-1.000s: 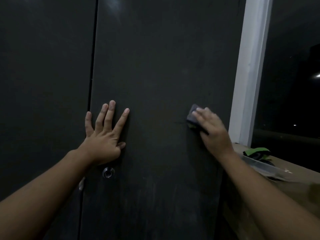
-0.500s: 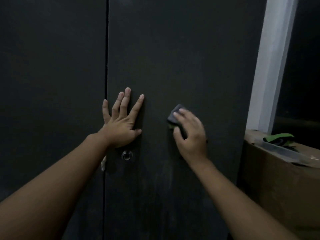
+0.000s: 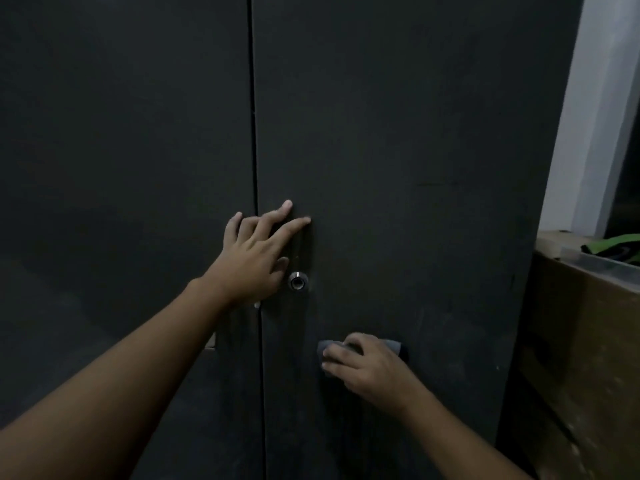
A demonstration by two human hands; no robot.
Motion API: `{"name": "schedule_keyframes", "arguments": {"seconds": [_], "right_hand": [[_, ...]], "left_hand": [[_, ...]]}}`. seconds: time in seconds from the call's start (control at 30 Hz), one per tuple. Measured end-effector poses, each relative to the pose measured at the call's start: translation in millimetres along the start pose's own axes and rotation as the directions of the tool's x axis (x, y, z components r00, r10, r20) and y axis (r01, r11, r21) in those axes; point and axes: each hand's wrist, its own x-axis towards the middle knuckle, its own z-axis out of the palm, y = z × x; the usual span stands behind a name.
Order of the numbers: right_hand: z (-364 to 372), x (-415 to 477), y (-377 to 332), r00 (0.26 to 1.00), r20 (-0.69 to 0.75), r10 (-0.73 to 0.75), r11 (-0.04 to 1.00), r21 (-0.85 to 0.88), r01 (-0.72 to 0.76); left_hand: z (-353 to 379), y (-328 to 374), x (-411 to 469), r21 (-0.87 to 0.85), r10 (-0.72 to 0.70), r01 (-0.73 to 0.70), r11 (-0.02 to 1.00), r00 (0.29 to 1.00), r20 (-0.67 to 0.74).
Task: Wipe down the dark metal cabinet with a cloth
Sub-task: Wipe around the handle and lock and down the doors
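On cabinet (image 3: 415, 133): R hand (image 3: 372, 370) round cloth (image 3: 392, 345)

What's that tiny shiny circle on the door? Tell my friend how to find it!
Look at the big dark cabinet and find the thin seam between its two doors. Just right of that seam, by the thumb of the left hand and above the right hand gripping the cloth, sits a small round lock. It is the only shiny silver thing on the dark metal.

Dim, underexposed; soft, grainy detail; faint hand shadows on door; slight wide-angle bowing at edges
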Motion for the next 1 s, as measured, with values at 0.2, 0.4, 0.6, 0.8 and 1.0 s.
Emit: {"name": "schedule_keyframes", "arguments": {"seconds": [0.2, 0.4, 0.6, 0.8, 1.0], "right_hand": [[-33, 83, -4, 0.953, -0.239, 0.187, 0.982, 0.066, -0.177], [-14, 121, -35, 0.939, -0.253, 0.233, 0.973, 0.053, -0.227], [8, 81, -52, 0.999, 0.029, 0.030, 0.998, 0.059, -0.032], [-16, 102, -40, 0.984, -0.090, 0.153, 0.983, 0.116, -0.142], [3, 116, -59, 0.989, -0.035, 0.140, 0.984, 0.115, -0.136]], "left_hand": [[17, -33, -62, -0.143, -0.216, 0.205, 0.968, 0.974, -0.068], [32, -38, -75, -0.322, -0.341, 0.276, 0.906, 0.926, -0.164], [38, -37, -76, -0.436, -0.418, 0.313, 0.844, 0.892, -0.169], [30, -39, -73, -0.460, -0.453, 0.365, 0.810, 0.886, -0.095], [23, -37, -71, -0.368, -0.450, 0.397, 0.841, 0.890, -0.069]]}}
